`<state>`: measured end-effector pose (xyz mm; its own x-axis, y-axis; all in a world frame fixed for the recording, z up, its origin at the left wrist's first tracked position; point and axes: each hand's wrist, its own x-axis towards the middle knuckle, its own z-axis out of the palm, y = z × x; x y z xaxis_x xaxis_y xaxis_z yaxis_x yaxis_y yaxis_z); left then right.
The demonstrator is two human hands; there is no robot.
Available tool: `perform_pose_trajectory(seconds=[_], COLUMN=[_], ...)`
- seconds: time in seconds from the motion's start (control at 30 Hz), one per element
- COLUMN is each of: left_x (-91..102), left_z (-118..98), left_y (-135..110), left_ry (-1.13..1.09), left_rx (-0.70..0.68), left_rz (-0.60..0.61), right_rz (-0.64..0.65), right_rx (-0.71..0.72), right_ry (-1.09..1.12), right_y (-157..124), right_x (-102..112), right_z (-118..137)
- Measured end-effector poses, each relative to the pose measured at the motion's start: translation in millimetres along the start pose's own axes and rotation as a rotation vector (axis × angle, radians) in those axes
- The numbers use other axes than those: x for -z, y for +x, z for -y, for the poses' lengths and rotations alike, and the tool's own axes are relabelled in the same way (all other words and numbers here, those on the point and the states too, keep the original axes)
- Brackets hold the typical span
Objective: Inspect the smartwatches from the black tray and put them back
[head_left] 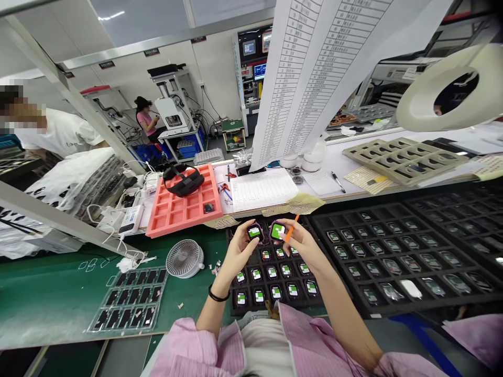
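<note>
My left hand (240, 248) grips a strapless smartwatch case (254, 232) by its edges, its lit screen showing green and white. In my right hand (304, 243) is a second watch case (277, 231), also lit green and white. A slim orange stick (292, 229) sits between the fingers of that same hand. Both cases are held side by side, slightly apart, over a black foam tray (248, 310). Rows of similar watch cases with lit screens, such as one watch case (275, 291), lie in the tray's pockets below.
More black trays (356, 309) with watch cases stand to the right. On the left are a small fan (184, 258) and a clear plastic tray (128, 298) of dark pieces. A pink tray (184, 209) lies on the shelf behind; printed sheets (304, 78) hang above. Two people are beyond.
</note>
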<state>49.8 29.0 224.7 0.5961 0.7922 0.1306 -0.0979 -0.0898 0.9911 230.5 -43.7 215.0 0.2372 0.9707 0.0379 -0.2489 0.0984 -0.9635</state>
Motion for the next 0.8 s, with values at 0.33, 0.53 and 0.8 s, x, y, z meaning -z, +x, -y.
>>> perform_pose_trajectory(seconds=[0.33,0.53,0.8], left_x=[0.8,0.2,-0.4], left_z=[-2.1,0.5,0.4], left_y=[-0.2,0.4,0.3], left_ry=[0.009,0.019,0.001], left_rx=[0.009,0.007,0.012], left_rz=[-0.001,-0.001,0.011], right_rz=[-0.095,-0.153,-0.171], right_rx=[-0.003,-0.005,0.019], right_ry=[0.04,0.035,-0.001], right_y=[1.2,1.6,4.8], right_x=[0.7,-0.2,2.8], right_z=[1.1,3.5,-4.1])
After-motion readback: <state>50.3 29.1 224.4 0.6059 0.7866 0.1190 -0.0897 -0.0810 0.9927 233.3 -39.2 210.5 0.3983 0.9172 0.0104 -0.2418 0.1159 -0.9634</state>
